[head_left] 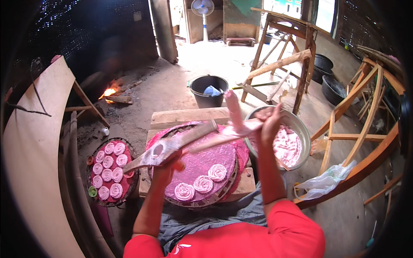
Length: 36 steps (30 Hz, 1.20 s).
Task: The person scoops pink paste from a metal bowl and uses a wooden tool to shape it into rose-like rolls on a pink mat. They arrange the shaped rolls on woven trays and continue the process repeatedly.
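Observation:
My left hand (171, 162) grips a wooden bar with a holed middle (157, 150), raised over the round pink tray (189, 170). My right hand (269, 124) grips a second wooden piece (217, 139) with an upright, pink-smeared cylinder (234, 112); the two pieces cross above the tray. Three pale pink swirled rosettes (203, 184) lie along the tray's near part. Just right, under my right hand, is a basin (303, 148) of pale pink paste (286, 148). The tray rests on a wooden platform (189, 116). Whether anything else sits in my left fingers is unclear.
A smaller tray of several rosettes (107, 170) lies left, beside a leaning board (34, 163). A fire (109, 92) burns behind it. A black bucket (206, 99) stands ahead; wooden frames (352, 136), a plastic bag (322, 182) and black tubs (333, 90) are right.

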Tool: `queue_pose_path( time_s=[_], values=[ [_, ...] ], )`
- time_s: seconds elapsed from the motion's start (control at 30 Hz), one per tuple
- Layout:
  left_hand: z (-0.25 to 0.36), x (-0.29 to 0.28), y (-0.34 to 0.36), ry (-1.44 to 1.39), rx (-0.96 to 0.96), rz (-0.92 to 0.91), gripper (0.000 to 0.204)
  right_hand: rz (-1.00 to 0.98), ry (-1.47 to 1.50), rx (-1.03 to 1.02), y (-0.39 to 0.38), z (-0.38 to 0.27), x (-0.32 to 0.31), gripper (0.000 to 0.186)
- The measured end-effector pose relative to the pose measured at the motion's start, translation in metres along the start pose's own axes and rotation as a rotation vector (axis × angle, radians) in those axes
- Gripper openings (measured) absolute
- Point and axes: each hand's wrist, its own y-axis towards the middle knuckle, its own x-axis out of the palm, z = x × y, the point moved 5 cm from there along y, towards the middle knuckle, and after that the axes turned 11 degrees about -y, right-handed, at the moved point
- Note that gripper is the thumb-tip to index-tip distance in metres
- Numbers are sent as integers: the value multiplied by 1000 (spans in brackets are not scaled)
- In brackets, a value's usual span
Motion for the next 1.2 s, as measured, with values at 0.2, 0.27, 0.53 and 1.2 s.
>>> queue_pose_path(
  time_s=[0.2, 0.27, 0.53, 1.2],
  values=[
    [57, 19, 35, -276, 627, -23, 30, -335, -861, 2, -13, 79, -72, 51],
    [69, 12, 39, -134, 618, 57, 23, -93, -2045, -506, 1, 40, -130, 47],
    [23, 36, 56, 690, 645, -154, 31, -389, -2521, 478, 30, 1, -250, 30],
    [-2, 16, 45, 1224, 1056, -191, 31, -643, -2446, -96, 63, 79, -261, 34]
  ],
)
